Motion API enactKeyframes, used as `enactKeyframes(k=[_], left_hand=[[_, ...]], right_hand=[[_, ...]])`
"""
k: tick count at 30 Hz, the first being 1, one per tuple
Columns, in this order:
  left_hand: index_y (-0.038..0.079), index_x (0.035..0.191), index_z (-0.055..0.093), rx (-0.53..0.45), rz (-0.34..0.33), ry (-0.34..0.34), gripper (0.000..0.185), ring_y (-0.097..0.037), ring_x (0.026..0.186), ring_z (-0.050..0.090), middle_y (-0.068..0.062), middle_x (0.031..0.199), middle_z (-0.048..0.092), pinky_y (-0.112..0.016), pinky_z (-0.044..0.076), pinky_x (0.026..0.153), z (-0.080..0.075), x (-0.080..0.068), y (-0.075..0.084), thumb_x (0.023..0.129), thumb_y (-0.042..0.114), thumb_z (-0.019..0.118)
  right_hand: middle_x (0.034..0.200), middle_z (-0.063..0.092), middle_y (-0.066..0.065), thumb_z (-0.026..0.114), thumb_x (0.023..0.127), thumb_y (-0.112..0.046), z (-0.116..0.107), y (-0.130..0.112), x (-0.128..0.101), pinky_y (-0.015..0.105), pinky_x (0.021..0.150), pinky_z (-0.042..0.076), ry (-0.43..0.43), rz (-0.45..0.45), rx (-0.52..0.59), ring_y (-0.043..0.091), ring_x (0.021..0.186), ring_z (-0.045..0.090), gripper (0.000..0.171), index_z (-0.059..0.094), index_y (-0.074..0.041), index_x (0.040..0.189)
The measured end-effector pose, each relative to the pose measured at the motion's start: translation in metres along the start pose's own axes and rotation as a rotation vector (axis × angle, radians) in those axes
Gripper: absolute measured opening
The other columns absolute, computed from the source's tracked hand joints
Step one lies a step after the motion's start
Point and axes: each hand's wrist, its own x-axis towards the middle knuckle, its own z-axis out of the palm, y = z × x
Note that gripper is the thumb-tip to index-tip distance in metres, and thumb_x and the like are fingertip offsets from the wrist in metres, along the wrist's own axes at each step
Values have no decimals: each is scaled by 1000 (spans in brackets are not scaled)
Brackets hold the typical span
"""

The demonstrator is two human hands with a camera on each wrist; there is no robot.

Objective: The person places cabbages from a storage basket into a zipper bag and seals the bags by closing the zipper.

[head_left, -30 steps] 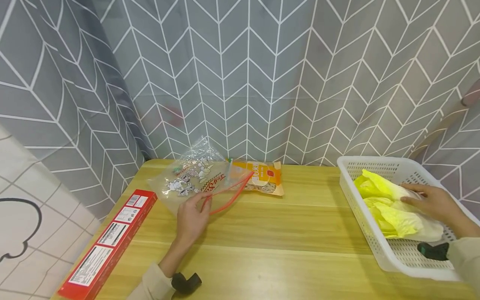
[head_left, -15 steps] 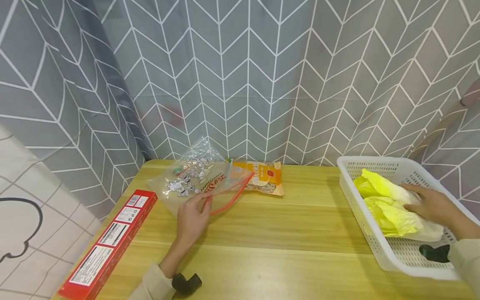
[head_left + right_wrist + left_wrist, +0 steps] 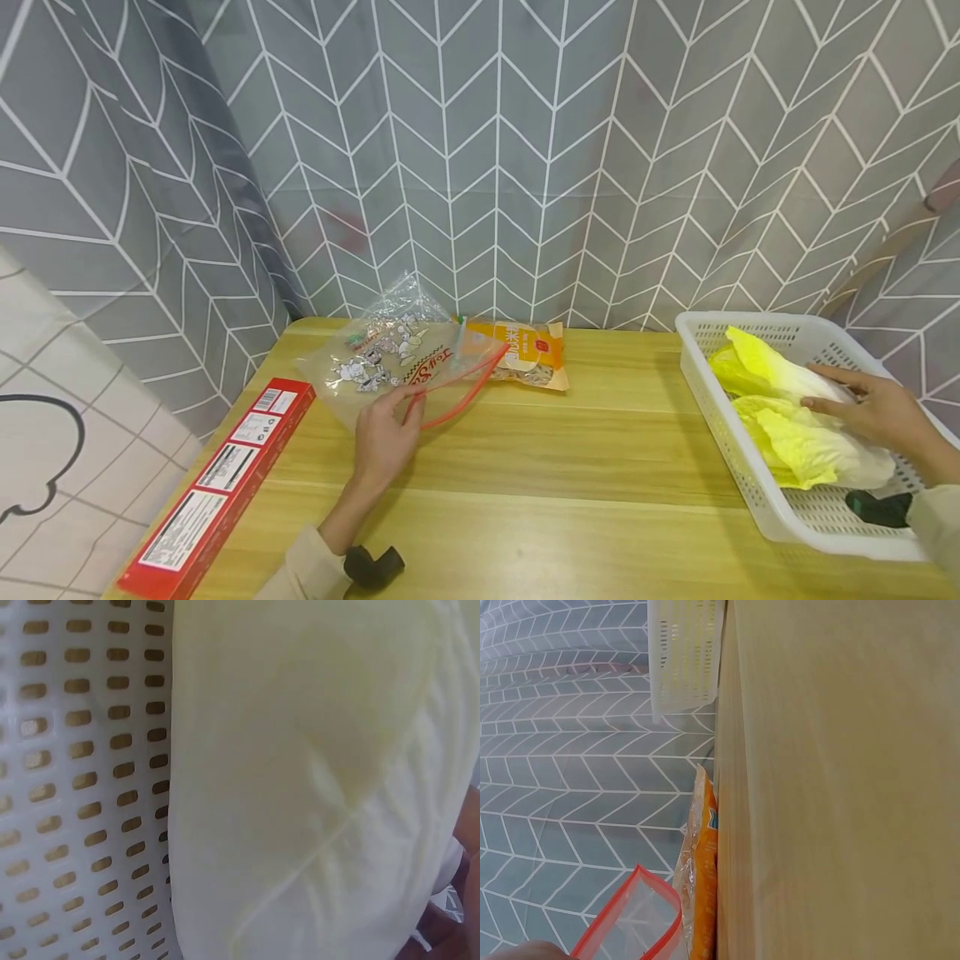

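Note:
My left hand [image 3: 386,437] pinches the red zip edge of a clear printed zip bag [image 3: 390,354], whose mouth gapes toward the right; in the left wrist view the red-rimmed mouth [image 3: 660,889] stands apart. At the right, my right hand [image 3: 881,412] reaches into a white perforated basket [image 3: 716,433]. Its fingers and thumb hold the pale stem end of the farther napa cabbage piece [image 3: 772,367]. A nearer napa cabbage piece [image 3: 813,446] lies beside it. In the right wrist view, pale cabbage [image 3: 300,787] fills most of the picture, with fingertips [image 3: 442,937] at the right edge.
An orange food packet [image 3: 532,354] lies behind the bag's mouth on the wooden table [image 3: 570,483]. Along the left edge is a long red box [image 3: 217,483]. A grey patterned curtain [image 3: 495,167] hangs behind the table.
My right hand has shifted its hold on the cabbage; the farther piece has risen slightly and come apart from the nearer one, which has slid a little toward me. The left hand stays put.

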Motion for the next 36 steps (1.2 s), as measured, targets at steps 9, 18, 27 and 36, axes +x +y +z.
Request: enactKeyframes(k=[9, 18, 27, 36], left_hand=[[11, 107, 78, 4, -4, -3, 17, -2, 40, 32, -12, 106, 79, -23, 34, 44, 0, 0, 0, 92, 10, 72], [10, 108, 78, -5, -9, -11, 18, -4, 41, 34, -12, 113, 78, -23, 37, 45, 0, 0, 0, 92, 10, 72], [11, 109, 79, -15, -12, -11, 18, -2, 39, 33, -13, 114, 77, -23, 36, 43, 1, 0, 0, 92, 10, 72], [12, 109, 79, -21, -20, -15, 19, 1, 37, 28, -12, 113, 78, -23, 31, 38, 0, 0, 0, 92, 10, 72]], right_hand=[[54, 33, -6, 69, 97, -38, 2, 1, -7, 25, 41, 31, 26, -9, 68, 4, 45, 27, 62, 27, -70, 128], [74, 51, 9, 67, 98, -43, -6, -7, -11, 24, 51, 36, 9, 108, 143, 11, 54, 36, 68, 33, -36, 156], [138, 54, 33, 62, 100, -46, -10, -11, -12, 25, 58, 35, 9, 159, 164, 13, 65, 38, 72, 32, -18, 158], [143, 42, 44, 62, 100, -43, -9, -6, -12, 32, 68, 54, -12, 137, 183, 31, 98, 61, 71, 33, -14, 158]])
